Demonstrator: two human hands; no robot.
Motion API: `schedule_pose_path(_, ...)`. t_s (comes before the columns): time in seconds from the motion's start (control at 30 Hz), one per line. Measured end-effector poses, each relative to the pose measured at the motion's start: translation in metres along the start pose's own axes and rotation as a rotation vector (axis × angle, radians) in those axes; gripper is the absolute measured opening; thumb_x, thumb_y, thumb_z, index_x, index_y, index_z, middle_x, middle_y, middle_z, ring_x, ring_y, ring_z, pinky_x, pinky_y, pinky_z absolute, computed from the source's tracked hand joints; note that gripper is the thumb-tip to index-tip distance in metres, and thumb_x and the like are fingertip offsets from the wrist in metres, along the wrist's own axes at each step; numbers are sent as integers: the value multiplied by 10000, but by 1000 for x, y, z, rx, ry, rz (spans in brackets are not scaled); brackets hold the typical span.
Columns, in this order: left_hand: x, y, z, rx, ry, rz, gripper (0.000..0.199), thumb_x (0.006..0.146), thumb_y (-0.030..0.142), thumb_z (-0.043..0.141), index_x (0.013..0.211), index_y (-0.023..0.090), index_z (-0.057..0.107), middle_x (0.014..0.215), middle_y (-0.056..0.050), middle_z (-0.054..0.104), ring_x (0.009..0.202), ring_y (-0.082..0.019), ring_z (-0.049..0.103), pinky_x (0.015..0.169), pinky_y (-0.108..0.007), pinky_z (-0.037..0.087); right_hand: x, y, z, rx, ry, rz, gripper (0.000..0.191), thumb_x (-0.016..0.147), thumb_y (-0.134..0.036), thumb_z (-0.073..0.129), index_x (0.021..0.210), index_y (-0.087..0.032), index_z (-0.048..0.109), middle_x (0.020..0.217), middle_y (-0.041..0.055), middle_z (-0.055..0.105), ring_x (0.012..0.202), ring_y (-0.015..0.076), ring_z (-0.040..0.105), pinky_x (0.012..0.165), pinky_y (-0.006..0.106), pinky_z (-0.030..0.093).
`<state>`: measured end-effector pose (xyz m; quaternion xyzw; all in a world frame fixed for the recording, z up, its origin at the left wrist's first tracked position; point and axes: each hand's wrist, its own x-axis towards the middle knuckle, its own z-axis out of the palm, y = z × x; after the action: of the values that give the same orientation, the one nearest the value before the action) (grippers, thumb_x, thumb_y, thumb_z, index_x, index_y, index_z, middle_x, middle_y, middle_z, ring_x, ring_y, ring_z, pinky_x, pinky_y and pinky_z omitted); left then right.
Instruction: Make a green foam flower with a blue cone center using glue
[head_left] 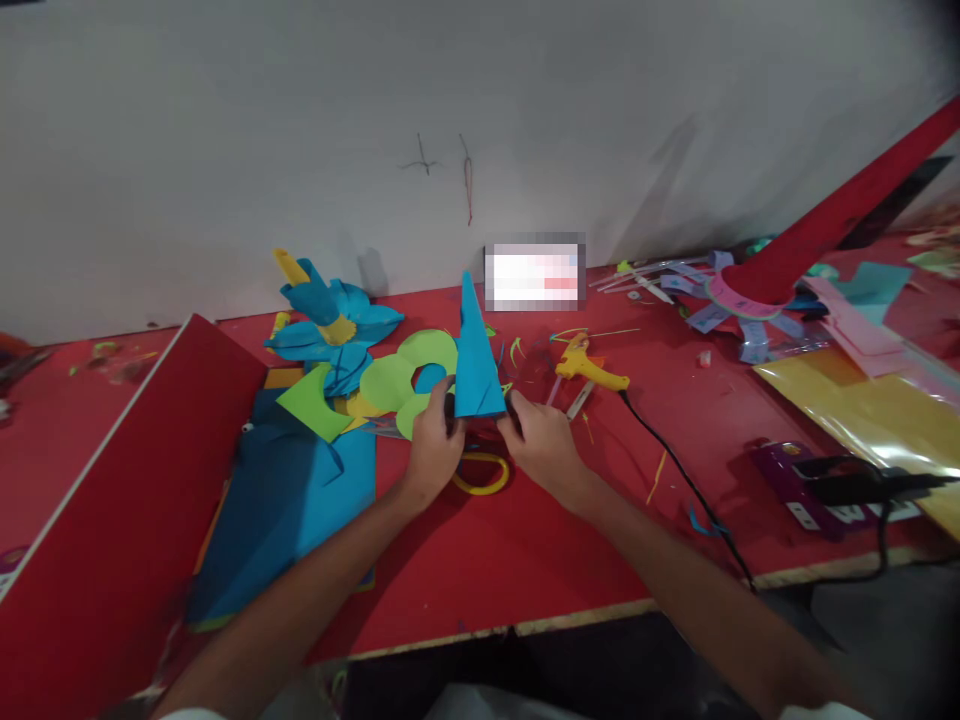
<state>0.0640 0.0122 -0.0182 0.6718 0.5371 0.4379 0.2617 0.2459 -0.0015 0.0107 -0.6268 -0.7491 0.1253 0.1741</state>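
A tall blue paper cone (478, 365) stands point-up between my hands, above the red table. My left hand (436, 440) grips its lower left edge, and my right hand (547, 445) has its fingers closed at the lower right corner. Below the cone a yellow loop (481, 476) lies on the table, partly hidden. Light green paper shapes (390, 382) with rounded outlines lie just left of the cone. A yellow glue gun (592, 368) rests to the right, past my right hand.
Blue sheets (330, 510) lie at left beside an upright red board (142, 500). Behind them is a blue paper flower (375, 318). A black cord (675, 465) runs from the glue gun over the front edge. A purple power strip (799, 485) and gold sheet (847, 400) lie at right.
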Motion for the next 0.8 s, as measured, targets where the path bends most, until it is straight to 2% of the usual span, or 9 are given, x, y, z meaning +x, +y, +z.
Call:
schedule_pose_path(0.27,0,2,-1,17,9,11,451,914,195,532,1364,160,536,817,-11,652,672,-148,577,657,-263,435,1,2,2,22,5,-11,318,1003,-210,341,1036,-157,652,803,97,745,671,210,647,622,327,256)
schedule_pose_path(0.37,1,10,-2,-14,-35,9,477,944,293,586,1401,171,520,853,-13,668,689,-144,597,652,-256,443,1,5,4,50,16,-12,337,1010,-228,332,1061,-148,656,815,106,753,676,221,660,628,329,280)
schedule_pose_path(0.47,-1,18,-5,-62,-118,3,625,948,432,648,1492,176,476,928,-32,709,667,-134,597,630,-250,453,3,12,5,86,63,-13,378,1024,-256,311,1110,-133,657,832,123,757,687,243,673,639,335,318)
schedule_pose_path(0.57,-2,18,-6,-115,-173,20,704,970,519,626,1556,170,454,975,-61,743,655,-134,592,641,-257,476,7,20,5,119,118,-11,397,1005,-217,291,1122,-121,657,865,146,759,734,264,693,660,341,360)
schedule_pose_path(0.7,-1,10,-5,-326,-151,-26,671,1002,632,524,1474,158,556,1153,-124,758,836,-187,679,766,-292,555,10,24,2,92,68,-6,394,941,-150,351,1209,-112,638,933,158,780,803,277,712,672,334,387)
schedule_pose_path(0.8,3,7,-2,-439,-101,-52,667,948,705,568,1305,146,645,1123,-133,755,1020,-242,702,897,-328,576,8,20,-2,28,-19,-18,373,964,-165,385,1232,-144,643,1000,149,794,853,283,729,662,329,379)
